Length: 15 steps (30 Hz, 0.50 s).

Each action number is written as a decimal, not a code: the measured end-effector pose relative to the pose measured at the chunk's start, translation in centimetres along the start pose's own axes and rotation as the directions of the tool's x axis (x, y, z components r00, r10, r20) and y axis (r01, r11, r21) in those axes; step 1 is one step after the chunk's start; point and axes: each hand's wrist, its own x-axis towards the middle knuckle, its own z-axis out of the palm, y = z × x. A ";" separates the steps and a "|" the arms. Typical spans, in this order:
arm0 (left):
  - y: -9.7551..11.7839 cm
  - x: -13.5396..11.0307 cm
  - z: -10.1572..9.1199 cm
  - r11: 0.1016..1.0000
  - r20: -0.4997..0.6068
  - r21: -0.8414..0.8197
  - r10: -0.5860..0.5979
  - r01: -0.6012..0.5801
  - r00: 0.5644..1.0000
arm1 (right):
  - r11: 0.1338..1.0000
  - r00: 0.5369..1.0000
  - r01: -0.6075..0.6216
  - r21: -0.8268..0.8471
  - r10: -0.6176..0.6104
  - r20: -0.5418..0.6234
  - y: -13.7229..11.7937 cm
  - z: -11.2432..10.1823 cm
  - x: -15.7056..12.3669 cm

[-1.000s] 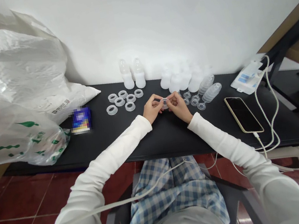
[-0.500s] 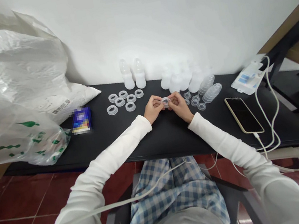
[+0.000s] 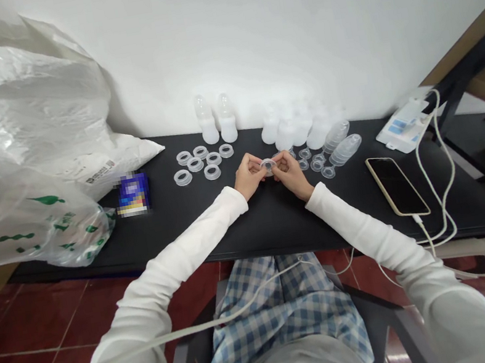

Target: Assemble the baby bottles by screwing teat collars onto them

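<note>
A translucent bottle collar ring (image 3: pixel 269 171) is held between both hands above the black table. My left hand (image 3: pixel 247 178) pinches its left side, fingers closed. From the right, my right hand (image 3: pixel 291 174) grips the same ring with thumb and fingers. Whether a nipple sits inside the ring is too small to tell. Several loose collar rings (image 3: pixel 196 169) lie to the left of my hands. Beside my right hand are several clear silicone nipples (image 3: pixel 328 174) and clear domed caps (image 3: pixel 346 150). White bottle bodies (image 3: pixel 284 135) stand behind, partly hidden by my right hand.
Two capped baby bottles (image 3: pixel 228 129) stand by the wall. At the left are a blue packet (image 3: pixel 134 191) and large plastic bags (image 3: pixel 25 119). On the right, a phone (image 3: pixel 397 186) with a white cable (image 3: pixel 444 202) lies near a white packet (image 3: pixel 403 127).
Both hands stay almost in place around the collar ring, which has tilted slightly. The whole view has shifted a little; the other things on the table have not moved.
</note>
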 end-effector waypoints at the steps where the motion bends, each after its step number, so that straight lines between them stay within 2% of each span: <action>1: 0.0 0.0 0.0 1.000 0.002 0.001 0.000 0.000 1.000 | 1.000 1.000 0.004 -0.009 -0.004 -0.008 0.0 0.0 0.0; 7: -0.1 0.4 -0.1 0.997 0.011 -0.073 -0.034 0.035 0.999 | 1.000 0.999 -0.006 -0.002 0.006 -0.038 0.1 -0.1 0.2; 15: -0.2 0.3 -0.3 0.999 -0.005 -0.029 0.015 -0.015 1.000 | 0.998 1.000 0.017 0.065 -0.018 0.006 0.1 0.0 0.1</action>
